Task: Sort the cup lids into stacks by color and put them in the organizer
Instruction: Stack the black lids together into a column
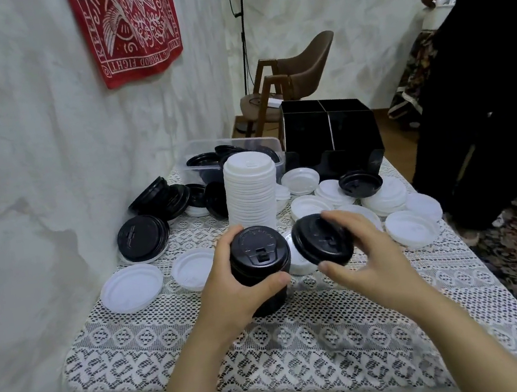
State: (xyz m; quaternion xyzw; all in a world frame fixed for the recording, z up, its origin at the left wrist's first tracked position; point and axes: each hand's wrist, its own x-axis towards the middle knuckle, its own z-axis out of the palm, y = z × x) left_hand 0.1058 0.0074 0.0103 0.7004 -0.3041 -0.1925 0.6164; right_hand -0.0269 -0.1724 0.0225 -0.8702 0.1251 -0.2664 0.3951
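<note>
My left hand (230, 287) grips a stack of black lids (260, 262) held above the table's middle. Just to its right, my right hand (359, 248) pinches a single black lid (319, 242), tilted toward the stack. A tall stack of white lids (250, 193) stands behind them. Loose white lids (131, 288) lie left and right on the cloth, and more black lids (144, 236) lie at the left by the wall. The black organizer (331, 131) with its dividers stands at the back right.
A clear plastic tub (197, 151) holding black lids sits at the back. One black lid (361, 184) rests on white ones in front of the organizer. A person in black (477, 96) stands at the table's right. A brown chair (296, 79) is behind.
</note>
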